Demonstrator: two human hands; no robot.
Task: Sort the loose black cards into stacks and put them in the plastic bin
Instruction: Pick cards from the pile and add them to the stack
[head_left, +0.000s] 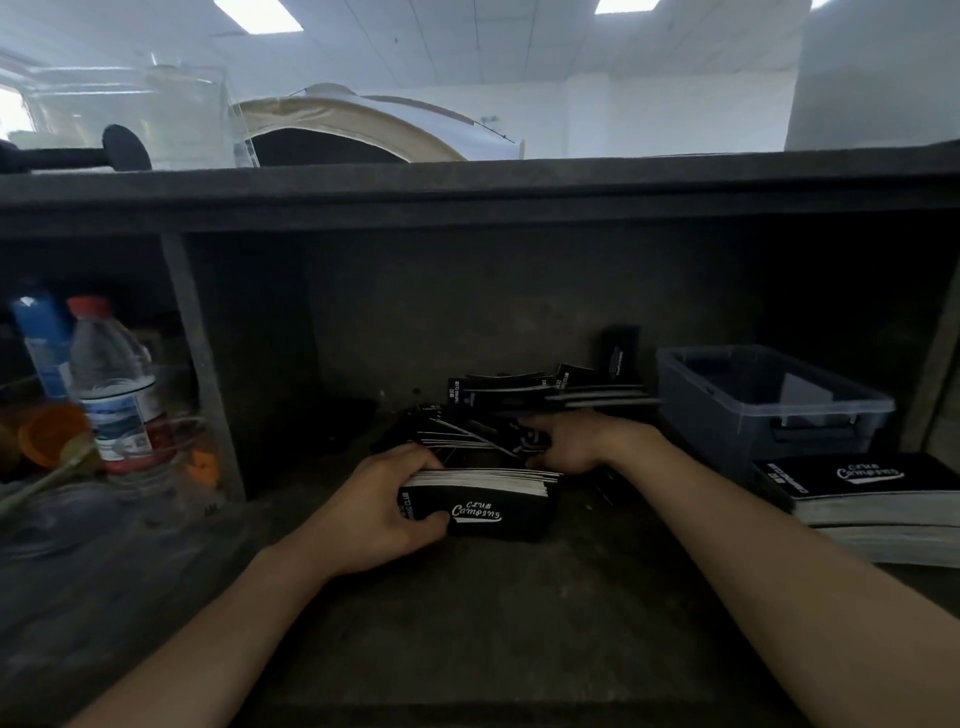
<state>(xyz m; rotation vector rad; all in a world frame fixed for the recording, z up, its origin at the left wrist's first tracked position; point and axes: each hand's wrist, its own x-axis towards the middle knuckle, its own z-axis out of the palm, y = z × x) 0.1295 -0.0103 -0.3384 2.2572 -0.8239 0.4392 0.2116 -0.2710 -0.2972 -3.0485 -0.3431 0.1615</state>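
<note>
The left hand (384, 512) grips a card stack (491, 506) left of the plastic bin (698, 415); the right hand (571, 444) touches loose cards (511, 402) beside that bin, grasp indiscernible.

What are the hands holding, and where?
The left hand grips the card stack by its left end. The right hand is in the loose cards; whether it holds one cannot be told.

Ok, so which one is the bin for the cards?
Look in the dark shelf under the counter, at its right end. Past the right hand, behind a thick black-topped stack, stands the bin. Unlike the black cards nearby, it is a see-through grey tub, open on top.
</note>
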